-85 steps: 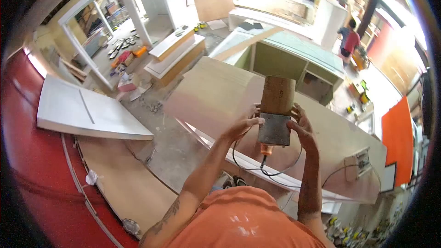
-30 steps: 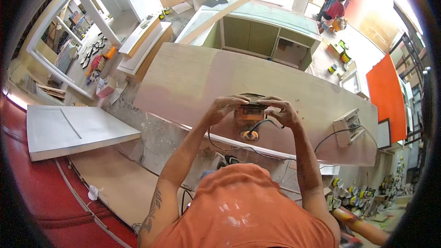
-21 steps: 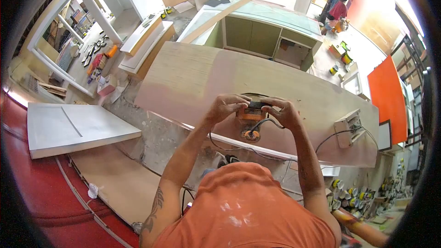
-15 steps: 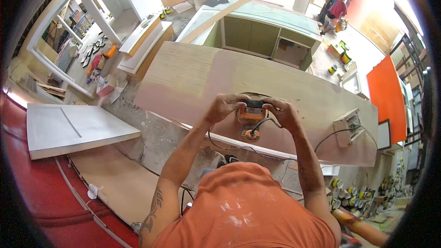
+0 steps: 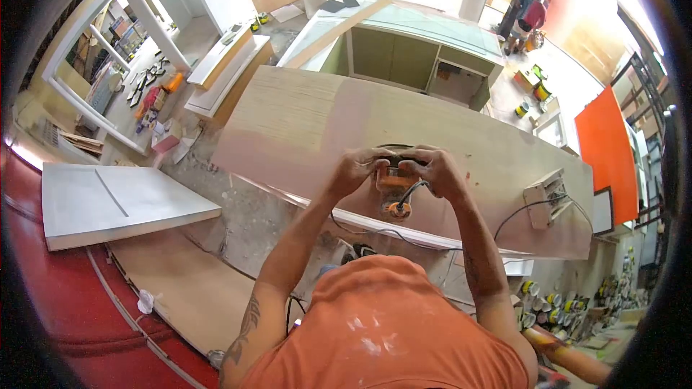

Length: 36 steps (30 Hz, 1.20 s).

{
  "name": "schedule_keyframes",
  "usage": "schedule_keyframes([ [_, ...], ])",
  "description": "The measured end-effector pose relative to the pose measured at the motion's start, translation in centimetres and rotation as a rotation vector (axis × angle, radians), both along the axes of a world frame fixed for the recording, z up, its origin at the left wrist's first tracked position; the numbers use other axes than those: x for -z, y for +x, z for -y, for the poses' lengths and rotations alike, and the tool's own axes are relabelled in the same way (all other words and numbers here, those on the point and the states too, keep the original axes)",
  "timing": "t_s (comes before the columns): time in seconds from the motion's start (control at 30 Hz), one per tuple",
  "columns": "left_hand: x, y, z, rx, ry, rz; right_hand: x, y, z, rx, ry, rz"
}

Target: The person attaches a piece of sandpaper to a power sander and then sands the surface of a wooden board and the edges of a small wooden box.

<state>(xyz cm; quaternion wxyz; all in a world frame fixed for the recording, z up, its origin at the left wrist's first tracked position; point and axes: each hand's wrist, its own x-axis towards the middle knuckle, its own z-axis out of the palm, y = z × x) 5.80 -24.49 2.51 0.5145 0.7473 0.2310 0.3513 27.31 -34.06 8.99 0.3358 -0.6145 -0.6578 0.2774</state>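
An orange and black corded power tool (image 5: 394,179) lies on the long wooden panel (image 5: 288,112), near its front edge. My left hand (image 5: 358,168) is closed on the tool's dark far end from the left. From the right, my right hand (image 5: 431,167) grips the same end, its fingers close to those of my left hand. The tool's black cord (image 5: 412,191) runs out by my right hand. The tool's underside is hidden.
A socket box (image 5: 542,200) with cables sits on the panel's right part. Behind stands a glass-topped cabinet (image 5: 411,39). A white panel (image 5: 122,198) lies at left, paint cans (image 5: 551,299) at lower right. A person (image 5: 528,18) is at the far right back.
Both my hands have closed in toward each other over the tool's far end, covering more of it. The tool has shifted slightly right. The person at the back has changed posture.
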Motion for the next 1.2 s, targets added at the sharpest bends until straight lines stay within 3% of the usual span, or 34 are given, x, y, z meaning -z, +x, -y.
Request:
schedule_keyframes([
  [0.3,1.4,0.0,-1.4,0.073,-0.139,0.034,3.2,-0.4,0.0,0.113,0.011,-0.238],
  [0.4,0.1,-0.4,-1.4,0.074,-0.117,-0.018,3.0,-0.8,-0.2,0.081,0.002,-0.426],
  [0.53,0.6,-0.4,-1.3,0.094,-0.178,0.003,2.8,-0.4,-0.2,0.056,-0.053,-0.480],
  [0.6,2.1,-0.3,-2.5,0.210,-0.033,0.019,2.8,0.1,-0.3,0.037,-0.163,-0.635],
  [0.73,2.5,-0.5,-2.9,0.301,-0.174,0.075,3.2,1.1,-0.6,-0.025,-0.180,-0.605],
  [0.8,3.2,-0.9,-3.1,0.353,-0.263,0.167,3.3,1.0,-0.5,-0.049,-0.059,-0.438],
  [0.9,3.7,-1.3,-2.9,0.307,-0.220,0.095,3.1,1.4,0.2,0.070,-0.181,-0.425],
  [1.2,3.4,-1.5,-2.9,0.325,-0.224,0.063,2.7,2.4,-0.3,0.045,-0.277,-0.453],
])
